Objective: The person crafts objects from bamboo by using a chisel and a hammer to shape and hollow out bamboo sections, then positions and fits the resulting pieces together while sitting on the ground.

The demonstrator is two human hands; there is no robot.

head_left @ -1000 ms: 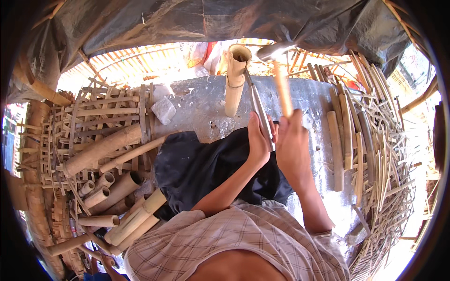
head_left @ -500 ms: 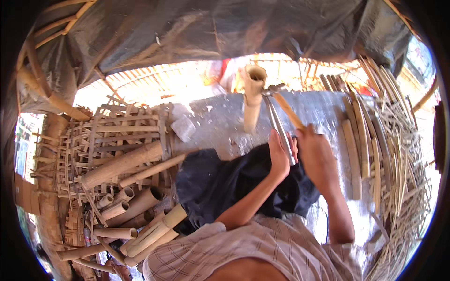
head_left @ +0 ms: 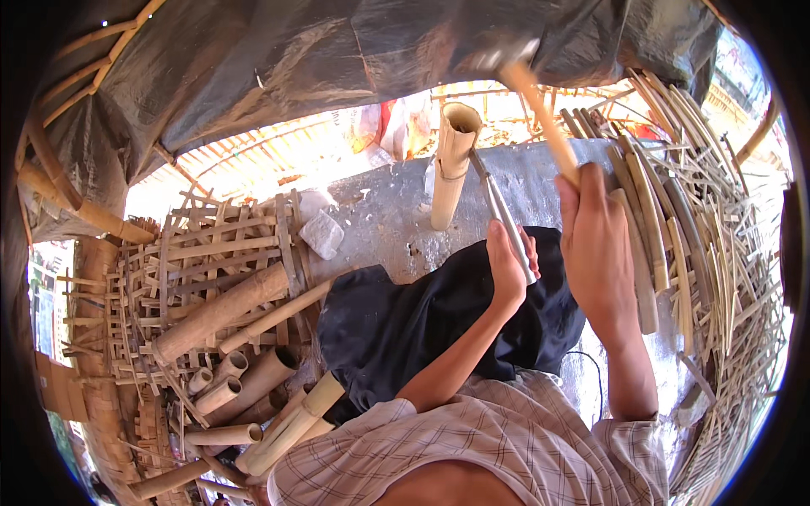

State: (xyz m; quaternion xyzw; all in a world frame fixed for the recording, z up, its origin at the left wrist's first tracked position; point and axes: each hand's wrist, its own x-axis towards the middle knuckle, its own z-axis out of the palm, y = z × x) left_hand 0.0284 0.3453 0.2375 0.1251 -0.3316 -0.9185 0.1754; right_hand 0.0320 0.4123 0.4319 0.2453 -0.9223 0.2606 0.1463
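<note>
A hollow bamboo tube (head_left: 451, 164) stands upright on the grey floor slab (head_left: 388, 219) in front of me. My left hand (head_left: 509, 266) grips a long metal blade (head_left: 498, 202) whose tip rests against the tube's upper rim. My right hand (head_left: 597, 244) holds a wooden-handled mallet (head_left: 540, 110) raised high above the tube, its head blurred near the dark tarp. My knees, in dark trousers (head_left: 422, 329), lie below the hands.
A woven bamboo lattice (head_left: 194, 287) and several cut bamboo tubes (head_left: 245, 379) lie at my left. Split bamboo strips (head_left: 700, 253) pile up at the right. A white stone block (head_left: 322, 234) sits on the slab. A black tarp (head_left: 337, 59) hangs overhead.
My right hand has swung the mallet upward from beside the tube. The view has tilted up and shifted, while the left hand keeps the blade on the tube's top.
</note>
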